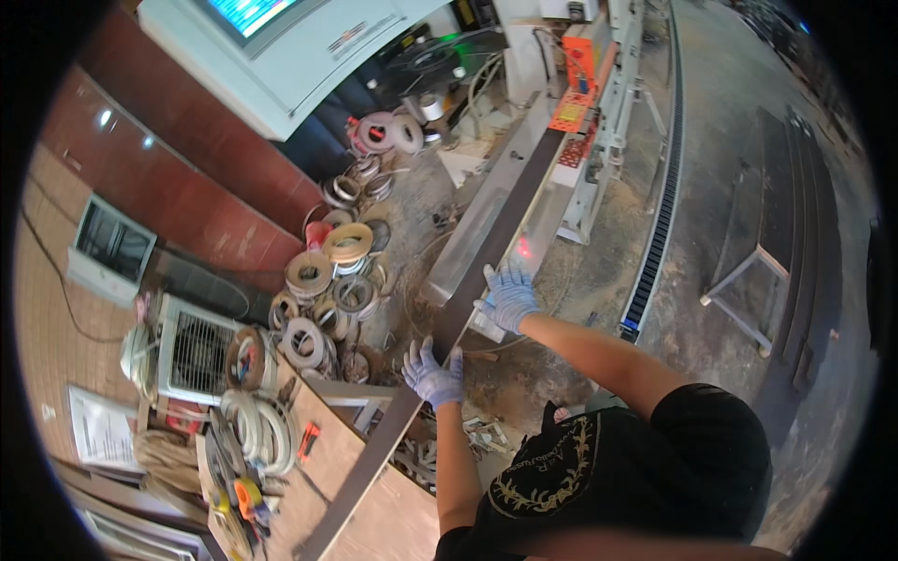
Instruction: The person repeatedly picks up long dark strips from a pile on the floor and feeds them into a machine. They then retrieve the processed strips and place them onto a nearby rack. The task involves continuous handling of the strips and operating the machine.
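Observation:
A long, narrow dark brown board [505, 220] runs from the lower left up to the orange-covered part [571, 112] of a machine at the top. Its far part lies beside a shiny metal bed [463, 257]; its near end rests over a light wooden tabletop [388, 514]. My left hand [434, 376], in a pale glove, lies on the board near its middle, fingers spread and thumb apart. Farther along, my right hand [510, 297], also gloved, lies at the board's right edge with fingers stretched out. Neither hand wraps round the board.
Several rolls of edge-banding tape [348, 243] lie piled on the floor at left. An orange utility knife [308, 440] and coiled strips [257, 425] are on the tabletop. Right are a dark floor channel [659, 220], a metal stand [744, 276] and long dark boards [809, 252].

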Motion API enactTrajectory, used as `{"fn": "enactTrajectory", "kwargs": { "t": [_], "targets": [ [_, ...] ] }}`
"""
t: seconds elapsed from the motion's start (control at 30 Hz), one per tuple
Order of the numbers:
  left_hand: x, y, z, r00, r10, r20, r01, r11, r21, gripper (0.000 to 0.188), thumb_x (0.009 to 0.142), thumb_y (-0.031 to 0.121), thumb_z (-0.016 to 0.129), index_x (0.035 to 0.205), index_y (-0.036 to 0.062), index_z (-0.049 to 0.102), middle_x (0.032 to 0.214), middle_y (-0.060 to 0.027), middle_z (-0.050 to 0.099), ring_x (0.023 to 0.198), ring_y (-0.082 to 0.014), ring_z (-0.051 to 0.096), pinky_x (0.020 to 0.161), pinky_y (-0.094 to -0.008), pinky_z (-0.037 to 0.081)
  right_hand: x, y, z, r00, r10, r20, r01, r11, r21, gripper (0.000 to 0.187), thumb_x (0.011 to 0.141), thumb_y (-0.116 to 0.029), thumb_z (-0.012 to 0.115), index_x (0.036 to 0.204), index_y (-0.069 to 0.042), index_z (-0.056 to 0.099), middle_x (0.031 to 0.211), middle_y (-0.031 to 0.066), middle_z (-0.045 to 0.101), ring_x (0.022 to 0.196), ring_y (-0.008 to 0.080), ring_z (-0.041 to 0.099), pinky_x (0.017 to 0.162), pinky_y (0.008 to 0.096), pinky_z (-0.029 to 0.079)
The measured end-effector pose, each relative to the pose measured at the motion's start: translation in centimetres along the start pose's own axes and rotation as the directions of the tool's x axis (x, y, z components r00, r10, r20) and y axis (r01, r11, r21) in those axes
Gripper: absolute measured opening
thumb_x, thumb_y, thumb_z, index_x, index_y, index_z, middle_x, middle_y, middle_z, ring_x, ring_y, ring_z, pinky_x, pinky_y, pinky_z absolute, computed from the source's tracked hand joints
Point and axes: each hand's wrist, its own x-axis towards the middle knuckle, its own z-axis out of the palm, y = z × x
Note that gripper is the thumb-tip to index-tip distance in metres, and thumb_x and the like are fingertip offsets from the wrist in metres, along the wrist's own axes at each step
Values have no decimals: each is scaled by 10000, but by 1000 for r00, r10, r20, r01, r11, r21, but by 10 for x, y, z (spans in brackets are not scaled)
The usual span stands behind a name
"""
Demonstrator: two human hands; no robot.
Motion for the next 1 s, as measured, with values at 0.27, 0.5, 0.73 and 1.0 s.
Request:
{"fn": "enactTrajectory", "kwargs": {
  "t": [0.27, 0.5, 0.73, 1.0],
  "targets": [
    [-58, -6, 4, 976, 186, -110, -190, 981, -32, 555, 787, 523, 649, 1213, 173, 585, 1362, -104, 488, 1296, -375, 376, 1109, -511, 260, 69, 78, -30, 997, 72, 5, -72, 997, 12, 879, 832, -640, 491, 1495, -118, 246, 1523, 265, 192, 1440, 391, 114, 1146, 526, 70],
    [-80, 2, -15, 977, 176, -120, -184, 981, -60, 484, 698, 283, 764, 1138, 134, 628, 1331, -132, 507, 1279, -383, 401, 1070, -521, 305, 119, 134, -53, 989, 139, 43, -138, 990, -12, 839, 828, -626, 509, 1493, -177, 262, 1549, 167, 209, 1446, 331, 146, 1150, 525, 64],
    [-104, 33, -5, 910, 400, -108, -413, 862, -294, 426, 700, 186, 746, 1104, 105, 636, 1290, -140, 527, 1218, -380, 451, 1033, -514, 357, 8, 125, -26, 994, -61, -87, 79, 973, 217, 714, 860, -577, 534, 1379, -94, 445, 1243, 233, 555, 1104, 377, 557, 962, 465, 440],
    [-140, 81, 67, 694, 655, 297, -318, 650, -691, 371, 739, 184, 732, 1095, 122, 650, 1229, -115, 588, 1163, -323, 522, 995, -429, 412, -289, 209, -54, 880, 139, -454, -17, 965, 262, 361, 839, -334, 612, 1137, -131, 626, 1121, 127, 640, 1021, 338, 591, 906, 444, 459]
  ]
}}
